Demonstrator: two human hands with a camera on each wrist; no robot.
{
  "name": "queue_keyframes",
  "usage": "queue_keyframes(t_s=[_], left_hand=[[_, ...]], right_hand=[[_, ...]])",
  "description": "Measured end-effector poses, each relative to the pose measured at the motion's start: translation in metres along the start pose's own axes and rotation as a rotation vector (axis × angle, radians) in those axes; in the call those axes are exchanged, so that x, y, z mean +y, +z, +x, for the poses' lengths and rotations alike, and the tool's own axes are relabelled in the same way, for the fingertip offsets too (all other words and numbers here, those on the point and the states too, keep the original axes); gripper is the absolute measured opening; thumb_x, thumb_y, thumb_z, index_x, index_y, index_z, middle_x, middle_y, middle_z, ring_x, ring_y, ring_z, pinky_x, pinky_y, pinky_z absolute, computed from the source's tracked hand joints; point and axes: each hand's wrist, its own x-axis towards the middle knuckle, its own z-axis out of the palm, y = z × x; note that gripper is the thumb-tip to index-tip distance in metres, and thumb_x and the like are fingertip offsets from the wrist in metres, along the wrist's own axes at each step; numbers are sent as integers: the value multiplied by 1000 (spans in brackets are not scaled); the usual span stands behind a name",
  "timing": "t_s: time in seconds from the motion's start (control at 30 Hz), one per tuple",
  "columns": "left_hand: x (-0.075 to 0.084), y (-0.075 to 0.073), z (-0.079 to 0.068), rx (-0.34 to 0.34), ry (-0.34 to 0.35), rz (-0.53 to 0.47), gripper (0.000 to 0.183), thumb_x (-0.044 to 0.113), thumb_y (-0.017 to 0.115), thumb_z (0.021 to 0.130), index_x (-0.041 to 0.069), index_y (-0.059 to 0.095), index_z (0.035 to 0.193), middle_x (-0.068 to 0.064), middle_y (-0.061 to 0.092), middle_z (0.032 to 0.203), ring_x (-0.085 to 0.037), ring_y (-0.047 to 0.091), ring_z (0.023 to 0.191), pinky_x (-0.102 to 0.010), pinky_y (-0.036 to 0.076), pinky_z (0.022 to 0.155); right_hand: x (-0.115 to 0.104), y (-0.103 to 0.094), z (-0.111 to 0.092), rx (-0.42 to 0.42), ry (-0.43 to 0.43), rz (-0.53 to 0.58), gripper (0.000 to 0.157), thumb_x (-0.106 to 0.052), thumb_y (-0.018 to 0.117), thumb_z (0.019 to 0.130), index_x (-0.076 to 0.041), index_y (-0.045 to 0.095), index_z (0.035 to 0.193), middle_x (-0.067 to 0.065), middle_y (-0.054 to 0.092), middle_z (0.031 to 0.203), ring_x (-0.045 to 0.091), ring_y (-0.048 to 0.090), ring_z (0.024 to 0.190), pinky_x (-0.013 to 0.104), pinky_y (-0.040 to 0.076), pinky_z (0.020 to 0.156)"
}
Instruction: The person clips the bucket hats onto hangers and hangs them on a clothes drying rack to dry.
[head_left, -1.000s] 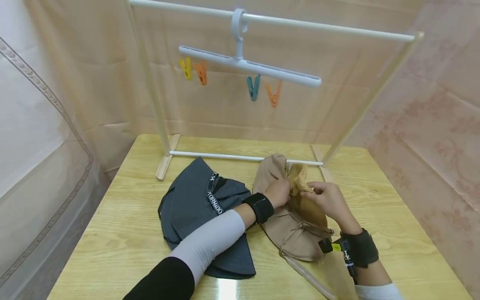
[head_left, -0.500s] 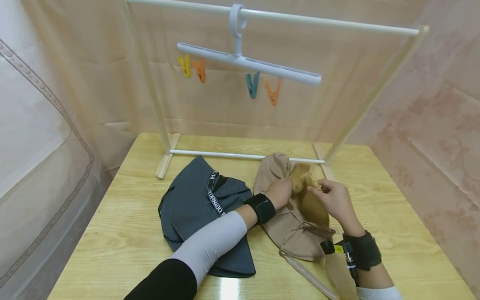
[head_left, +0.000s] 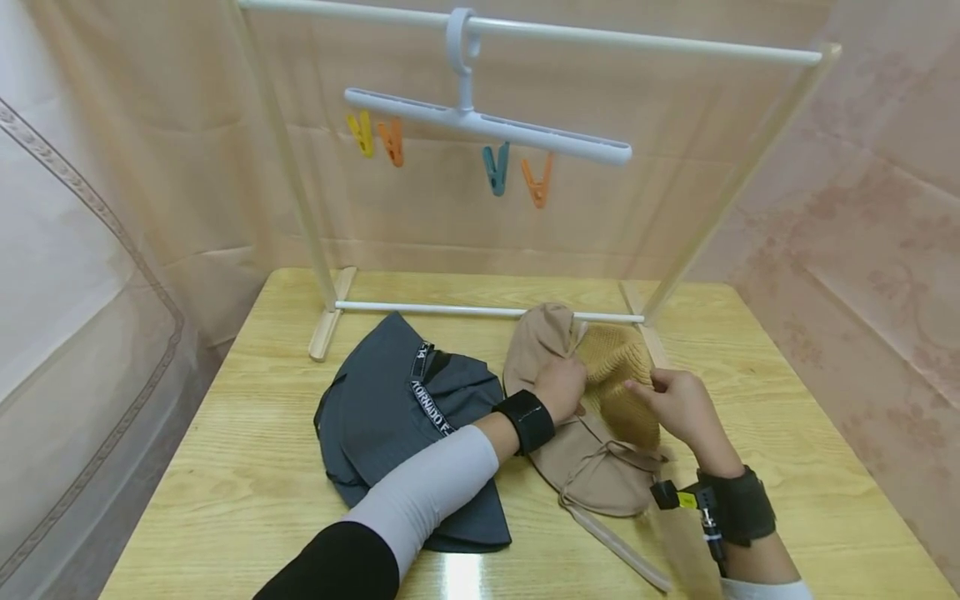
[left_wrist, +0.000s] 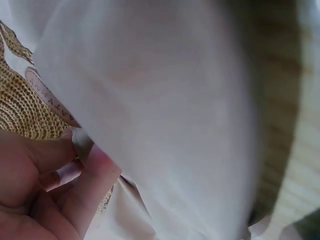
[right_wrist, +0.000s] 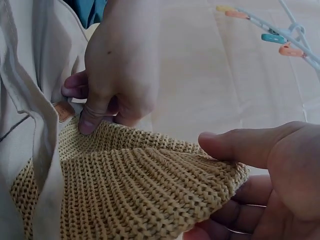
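Note:
A beige sun hat point(head_left: 547, 333) lies on the right half of the table, its tan knitted crown point(head_left: 611, 350) spread out to the right. My left hand point(head_left: 561, 390) pinches the hat where the cloth brim meets the crown, near a small brown label point(left_wrist: 47, 97). At the crown's outer edge, my right hand point(head_left: 682, 408) pinches the knit between thumb and fingers; the right wrist view shows the stretched knit point(right_wrist: 135, 185) between both hands. Under my left forearm is a dark grey hat point(head_left: 375, 417) with a lettered black band point(head_left: 429, 404).
Behind the hats stands a rack with a white top bar point(head_left: 645, 42). A white hanger point(head_left: 540, 137) hangs from it with a yellow clothespin point(head_left: 361, 133), two orange ones and a teal clothespin point(head_left: 496, 169). A beige strap point(head_left: 618, 546) trails toward the table's front.
My right hand has moved right and slightly down with the crown's edge, and the folded knit has opened out flatter. My left hand keeps its grip in nearly the same place.

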Motion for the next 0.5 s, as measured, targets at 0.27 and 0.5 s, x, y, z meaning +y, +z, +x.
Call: queue_keyframes(t_s=[0.27, 0.5], left_hand=[[38, -87, -21, 15, -1, 43, 59, 79, 77, 52, 26, 56, 70, 13, 53, 69, 0, 46, 53, -18, 44, 53], [90, -184, -48, -75, -28, 45, 46, 59, 84, 62, 22, 57, 63, 11, 54, 65, -2, 48, 53, -17, 45, 55]], right_hand=[[0, -2, -3, -75, 10, 14, 49, -30, 64, 94, -14, 29, 64, -5, 20, 59, 9, 22, 50, 24, 25, 49], [4, 1, -4, 7, 67, 37, 47, -26, 62, 96, -12, 35, 61, -3, 26, 57, 11, 28, 50, 24, 28, 49]])
